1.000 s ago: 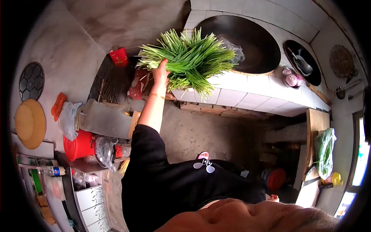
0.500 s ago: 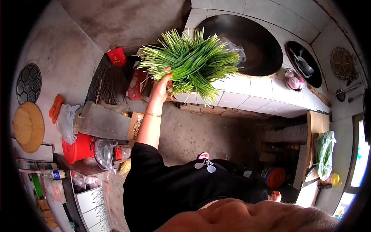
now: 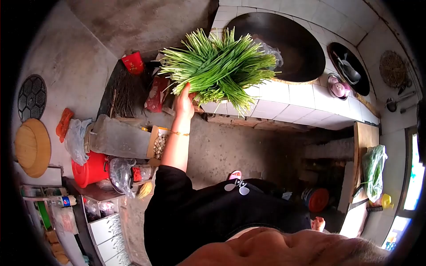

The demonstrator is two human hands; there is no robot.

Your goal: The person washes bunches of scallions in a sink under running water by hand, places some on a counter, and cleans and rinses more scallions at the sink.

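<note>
The left hand (image 3: 183, 104) has slipped lower along the heap of long green stems (image 3: 217, 66): its thumb, which lay across the pale ends a second ago, now rests against the heap's near left edge. The other fingers are mostly hidden below the stems, so I cannot tell how far they are closed or whether they have hold of any.

The heap itself has hardly shifted. It sits at the left end of the tiled bench (image 3: 275, 95), some tips reaching past the near edge, its right side beside the large wok (image 3: 295, 55) and overlapping a clear plastic bag (image 3: 271, 52). That suggests the hand is adjusting its contact rather than carrying the stems away.

With the forearm shifted, an open box (image 3: 152, 141) of whitish bulbs (image 3: 160, 146) shows to its left. The right hand (image 3: 318, 223), loosely curled, hangs well apart at the near right; whether it holds anything is unclear.
</note>
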